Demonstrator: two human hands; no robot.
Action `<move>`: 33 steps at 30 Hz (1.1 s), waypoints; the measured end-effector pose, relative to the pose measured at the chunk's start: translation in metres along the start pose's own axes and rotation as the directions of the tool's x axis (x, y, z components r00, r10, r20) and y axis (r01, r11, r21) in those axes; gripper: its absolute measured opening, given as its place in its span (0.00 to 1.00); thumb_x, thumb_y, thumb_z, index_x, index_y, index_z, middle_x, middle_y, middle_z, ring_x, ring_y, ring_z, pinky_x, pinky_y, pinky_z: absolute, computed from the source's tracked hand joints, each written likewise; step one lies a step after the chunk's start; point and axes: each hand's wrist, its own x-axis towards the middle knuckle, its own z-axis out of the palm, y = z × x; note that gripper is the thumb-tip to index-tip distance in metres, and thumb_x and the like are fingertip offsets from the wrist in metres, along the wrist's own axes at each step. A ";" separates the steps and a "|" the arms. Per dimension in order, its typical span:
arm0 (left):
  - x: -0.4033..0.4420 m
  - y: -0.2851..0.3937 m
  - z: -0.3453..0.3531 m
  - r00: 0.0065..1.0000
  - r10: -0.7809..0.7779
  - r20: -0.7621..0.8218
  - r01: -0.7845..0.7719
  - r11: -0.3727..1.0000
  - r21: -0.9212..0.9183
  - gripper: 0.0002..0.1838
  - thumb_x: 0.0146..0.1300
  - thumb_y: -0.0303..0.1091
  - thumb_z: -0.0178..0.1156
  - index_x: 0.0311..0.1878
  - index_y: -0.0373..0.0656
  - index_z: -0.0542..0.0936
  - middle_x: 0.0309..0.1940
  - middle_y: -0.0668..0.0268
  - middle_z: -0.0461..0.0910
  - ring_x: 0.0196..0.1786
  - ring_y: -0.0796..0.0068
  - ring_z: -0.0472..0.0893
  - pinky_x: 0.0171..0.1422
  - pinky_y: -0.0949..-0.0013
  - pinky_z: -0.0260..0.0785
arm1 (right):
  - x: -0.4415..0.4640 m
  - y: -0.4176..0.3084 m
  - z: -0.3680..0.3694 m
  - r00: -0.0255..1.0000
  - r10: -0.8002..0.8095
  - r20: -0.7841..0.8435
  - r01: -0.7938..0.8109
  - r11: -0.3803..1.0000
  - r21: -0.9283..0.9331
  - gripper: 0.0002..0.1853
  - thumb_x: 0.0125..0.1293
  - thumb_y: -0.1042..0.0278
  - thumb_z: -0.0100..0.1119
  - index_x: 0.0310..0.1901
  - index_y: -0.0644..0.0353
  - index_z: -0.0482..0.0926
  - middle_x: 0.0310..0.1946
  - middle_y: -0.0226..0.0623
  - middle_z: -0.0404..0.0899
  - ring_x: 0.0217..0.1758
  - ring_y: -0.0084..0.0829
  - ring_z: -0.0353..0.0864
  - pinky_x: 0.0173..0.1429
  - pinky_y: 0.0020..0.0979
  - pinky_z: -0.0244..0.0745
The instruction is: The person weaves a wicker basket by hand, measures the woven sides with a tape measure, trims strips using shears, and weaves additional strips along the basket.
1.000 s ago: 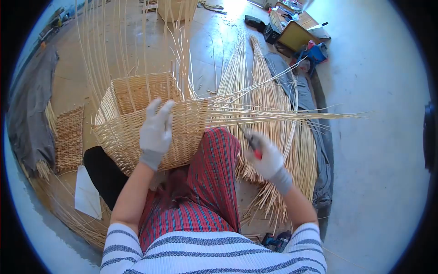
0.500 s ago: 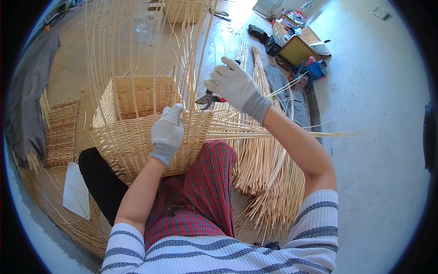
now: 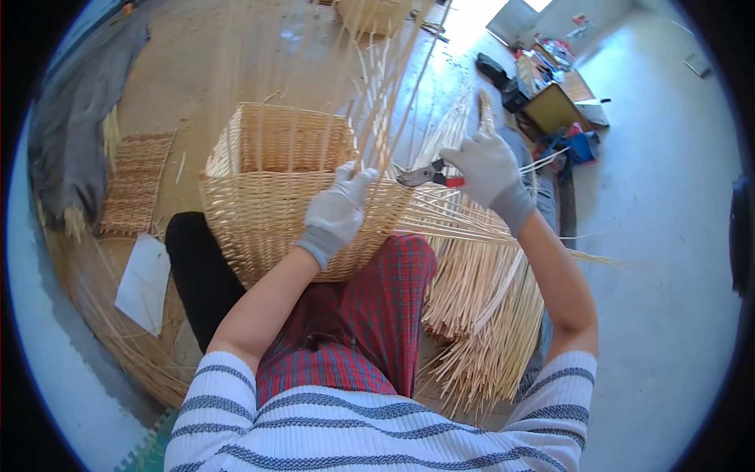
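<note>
A woven wicker basket [image 3: 271,216] rests against my lap, tilted toward me, with long upright stakes rising from its rim. My gloved left hand [image 3: 338,211] is closed on the basket's near wall at the rim, close to the right corner. Red-handled pruning shears [image 3: 422,175] are gripped in my gloved right hand [image 3: 487,175]. Their blades point left, just right of the basket's corner stakes. Several loose wicker strands [image 3: 503,228] stick out to the right from the basket's side.
Bundles of cut wicker rods [image 3: 480,315] lie on the floor at my right. To the left are a woven mat [image 3: 138,181], a white sheet [image 3: 144,285] and a grey cloth [image 3: 86,118]. Another basket [image 3: 373,16] stands ahead; boxes and clutter [image 3: 558,106] sit back right.
The whole view has shifted, so the basket appears further right. My right hand has turned and lowered, and its fingers now wrap round the shears. The left hand still holds the basket.
</note>
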 end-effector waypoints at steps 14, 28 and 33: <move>-0.107 -0.063 -0.031 0.994 0.024 -0.102 -0.054 0.950 -0.306 0.11 0.64 0.25 0.61 0.49 0.44 0.83 0.42 0.59 0.83 0.44 0.56 0.84 0.47 0.60 0.78 | 0.026 -0.088 -0.001 0.969 0.206 -0.140 -0.168 0.955 0.244 0.28 0.47 0.50 0.78 0.50 0.49 0.80 0.35 0.33 0.81 0.44 0.39 0.81 0.50 0.43 0.74; -0.075 -0.162 -0.160 0.800 -0.530 -0.281 0.286 0.749 -0.597 0.08 0.68 0.27 0.64 0.49 0.38 0.82 0.36 0.70 0.83 0.29 0.86 0.76 0.34 0.76 0.71 | 0.020 -0.245 0.040 0.860 0.334 0.387 -0.495 0.356 0.793 0.40 0.42 0.46 0.84 0.54 0.58 0.76 0.42 0.44 0.84 0.48 0.46 0.84 0.53 0.42 0.78; -0.060 -0.186 -0.161 0.877 -0.453 -0.159 0.318 0.796 -0.515 0.06 0.67 0.28 0.67 0.44 0.37 0.84 0.30 0.74 0.82 0.30 0.89 0.71 0.35 0.78 0.66 | 0.031 -0.245 0.024 0.904 0.285 0.320 -0.419 0.435 0.797 0.38 0.45 0.47 0.83 0.55 0.57 0.77 0.46 0.44 0.83 0.53 0.47 0.82 0.58 0.43 0.76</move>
